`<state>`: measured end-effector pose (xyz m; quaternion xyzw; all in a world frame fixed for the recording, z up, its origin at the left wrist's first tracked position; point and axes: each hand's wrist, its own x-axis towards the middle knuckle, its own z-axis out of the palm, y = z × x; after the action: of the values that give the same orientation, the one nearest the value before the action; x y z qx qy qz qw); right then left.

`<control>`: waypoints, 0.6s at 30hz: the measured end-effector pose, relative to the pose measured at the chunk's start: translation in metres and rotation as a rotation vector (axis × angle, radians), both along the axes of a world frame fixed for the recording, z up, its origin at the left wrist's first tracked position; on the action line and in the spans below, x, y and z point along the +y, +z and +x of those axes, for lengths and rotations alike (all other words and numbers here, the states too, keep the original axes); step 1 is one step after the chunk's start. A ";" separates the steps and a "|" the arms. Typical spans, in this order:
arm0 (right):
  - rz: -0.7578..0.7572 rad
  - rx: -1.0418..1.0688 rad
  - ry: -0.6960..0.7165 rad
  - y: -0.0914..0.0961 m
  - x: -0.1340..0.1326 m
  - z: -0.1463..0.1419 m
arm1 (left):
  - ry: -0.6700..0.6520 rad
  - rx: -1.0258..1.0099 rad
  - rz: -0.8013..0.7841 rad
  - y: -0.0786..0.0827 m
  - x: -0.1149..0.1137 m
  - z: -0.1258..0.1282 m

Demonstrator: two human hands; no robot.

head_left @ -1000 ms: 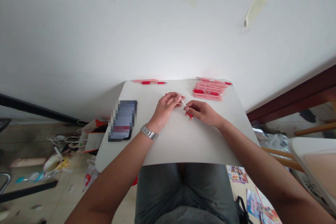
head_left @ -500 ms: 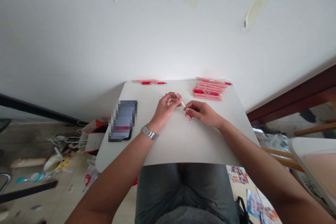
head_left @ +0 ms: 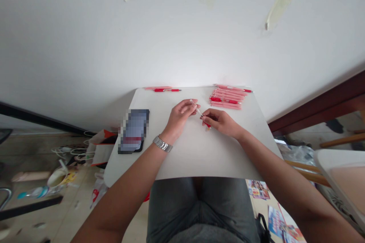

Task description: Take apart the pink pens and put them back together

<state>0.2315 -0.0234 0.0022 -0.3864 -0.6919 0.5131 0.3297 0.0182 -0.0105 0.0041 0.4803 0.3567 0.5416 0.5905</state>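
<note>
Over the middle of the white table [head_left: 199,155], a pen [head_left: 199,112] with a clear barrel and a red end slants between my hands. My left hand [head_left: 180,117], with a metal watch at the wrist, pinches the clear upper part between thumb and fingers. Closed round the red lower part is my right hand [head_left: 218,120], its fingertips hiding some of the pen. Beyond the right hand lies a row of pink pens [head_left: 228,94] with a red pen [head_left: 225,100] across it. Another red pen [head_left: 167,90] rests at the far left edge, beside a pink pen [head_left: 156,87].
A phone [head_left: 133,131] with a blurred screen lies at the table's left. The wall [head_left: 176,45] stands right behind the table. On the floor to the left are a bottle [head_left: 33,193], a cup [head_left: 56,178] and bags. A white chair [head_left: 339,159] stands at the right.
My left fingers have shifted slightly to the right along the pen, and more of its clear barrel shows. A red bit behind the left hand is no longer visible. My right hand barely moves.
</note>
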 end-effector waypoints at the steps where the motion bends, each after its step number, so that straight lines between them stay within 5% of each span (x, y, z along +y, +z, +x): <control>1: -0.001 0.002 -0.001 0.000 0.000 0.000 | 0.002 -0.008 -0.002 0.000 0.000 0.000; 18: -0.008 0.028 -0.014 0.001 -0.002 0.000 | 0.000 0.000 -0.028 -0.007 0.005 -0.001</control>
<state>0.2315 -0.0251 0.0034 -0.3854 -0.6824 0.5187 0.3416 0.0168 -0.0051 -0.0032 0.4722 0.3641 0.5365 0.5972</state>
